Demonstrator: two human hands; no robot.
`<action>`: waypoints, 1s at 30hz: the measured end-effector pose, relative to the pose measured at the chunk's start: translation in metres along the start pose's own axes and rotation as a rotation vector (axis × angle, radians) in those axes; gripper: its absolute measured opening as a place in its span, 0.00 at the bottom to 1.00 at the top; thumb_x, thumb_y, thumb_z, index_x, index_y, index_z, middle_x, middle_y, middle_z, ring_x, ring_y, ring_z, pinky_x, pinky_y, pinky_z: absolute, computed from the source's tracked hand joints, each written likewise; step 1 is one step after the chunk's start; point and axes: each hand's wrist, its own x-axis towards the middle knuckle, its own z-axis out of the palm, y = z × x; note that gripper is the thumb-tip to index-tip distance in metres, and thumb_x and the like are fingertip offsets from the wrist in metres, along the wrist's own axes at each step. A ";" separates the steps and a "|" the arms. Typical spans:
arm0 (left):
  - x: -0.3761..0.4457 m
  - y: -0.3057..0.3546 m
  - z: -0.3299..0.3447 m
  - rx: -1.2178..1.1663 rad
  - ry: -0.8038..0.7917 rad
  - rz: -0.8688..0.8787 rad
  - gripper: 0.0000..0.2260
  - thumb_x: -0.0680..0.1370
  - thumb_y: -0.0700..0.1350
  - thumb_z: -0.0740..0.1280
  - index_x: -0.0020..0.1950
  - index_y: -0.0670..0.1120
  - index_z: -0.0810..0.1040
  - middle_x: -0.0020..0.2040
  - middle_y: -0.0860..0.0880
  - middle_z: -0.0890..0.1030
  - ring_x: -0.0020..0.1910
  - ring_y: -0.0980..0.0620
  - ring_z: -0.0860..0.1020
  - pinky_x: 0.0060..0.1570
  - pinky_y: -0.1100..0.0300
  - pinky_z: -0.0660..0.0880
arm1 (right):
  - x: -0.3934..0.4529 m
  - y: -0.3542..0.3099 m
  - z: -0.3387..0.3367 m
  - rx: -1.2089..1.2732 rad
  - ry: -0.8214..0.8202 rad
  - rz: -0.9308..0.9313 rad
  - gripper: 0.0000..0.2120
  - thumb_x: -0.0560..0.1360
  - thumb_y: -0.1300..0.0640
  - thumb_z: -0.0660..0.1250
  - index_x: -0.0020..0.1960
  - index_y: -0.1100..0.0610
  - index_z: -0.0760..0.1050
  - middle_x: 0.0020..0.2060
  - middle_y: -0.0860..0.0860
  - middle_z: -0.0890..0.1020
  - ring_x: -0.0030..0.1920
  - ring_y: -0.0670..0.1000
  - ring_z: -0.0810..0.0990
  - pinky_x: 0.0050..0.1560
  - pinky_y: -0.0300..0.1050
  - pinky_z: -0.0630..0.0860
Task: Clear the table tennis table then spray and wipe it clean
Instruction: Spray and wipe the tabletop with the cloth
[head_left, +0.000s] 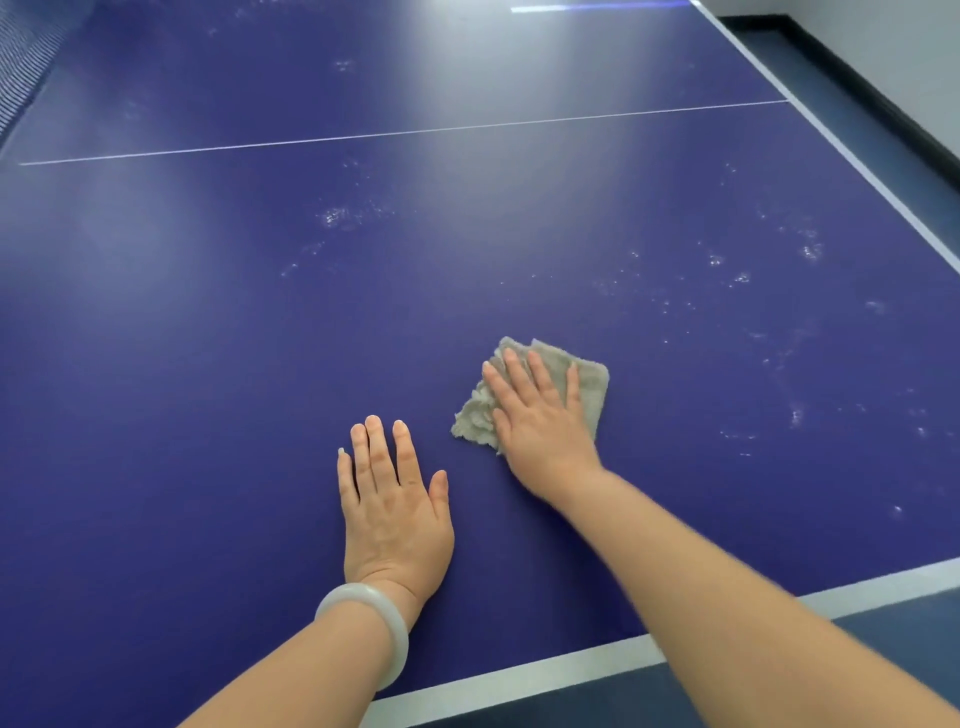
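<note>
Head view: looking forward and down across a blue table tennis table (208, 338), both bare forearms reaching in from the near edge.

Right arm: stretched forward from the near right corner, angled toward the middle of the table, reaching farther than the left.

Right hand (540, 415): palm down, fingers straight and slightly spread, pressing flat on a grey-beige cloth (589, 384); nothing is curled round the cloth, the hand simply lies on top of it.

Cloth: crumpled and roughly folded, lying on the table surface right of centre, sticking out past the fingers on the far side and on both the left and right of the hand.

Left arm: comes in from the near edge left of centre, pointing almost straight ahead, with a pale bangle (371, 631) round the wrist.

Left hand (395, 514): palm down flat on the bare table, fingers straight and close together, thumb out to the right; it holds nothing and lies near the cloth but apart from it.

Table surface: pale speckled spray droplets (337, 215) scattered over the middle and right side; a thin white centre line (415, 132) crosses at the far side; a white edge stripe (571, 662) runs along the near side.

Net (21, 67): a strip of it shows at the far left corner.
</note>
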 end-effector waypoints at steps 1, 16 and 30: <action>0.000 0.000 0.000 0.000 -0.007 0.001 0.34 0.78 0.57 0.38 0.79 0.40 0.54 0.79 0.38 0.53 0.79 0.40 0.50 0.77 0.43 0.47 | 0.015 0.015 -0.005 -0.012 -0.018 -0.004 0.26 0.83 0.48 0.41 0.80 0.46 0.41 0.79 0.48 0.42 0.79 0.52 0.38 0.74 0.63 0.34; 0.000 -0.002 0.004 0.002 -0.021 -0.008 0.31 0.81 0.57 0.41 0.80 0.41 0.47 0.80 0.39 0.47 0.79 0.41 0.43 0.77 0.44 0.42 | -0.063 -0.001 0.010 0.023 0.148 0.371 0.26 0.83 0.50 0.44 0.80 0.51 0.44 0.80 0.50 0.45 0.79 0.54 0.42 0.76 0.63 0.39; -0.001 -0.001 0.004 -0.013 0.001 -0.009 0.31 0.81 0.56 0.48 0.79 0.40 0.51 0.79 0.38 0.51 0.79 0.41 0.46 0.76 0.44 0.43 | -0.141 0.018 0.008 0.207 0.218 0.665 0.29 0.83 0.52 0.48 0.80 0.59 0.42 0.79 0.53 0.47 0.79 0.53 0.43 0.77 0.60 0.40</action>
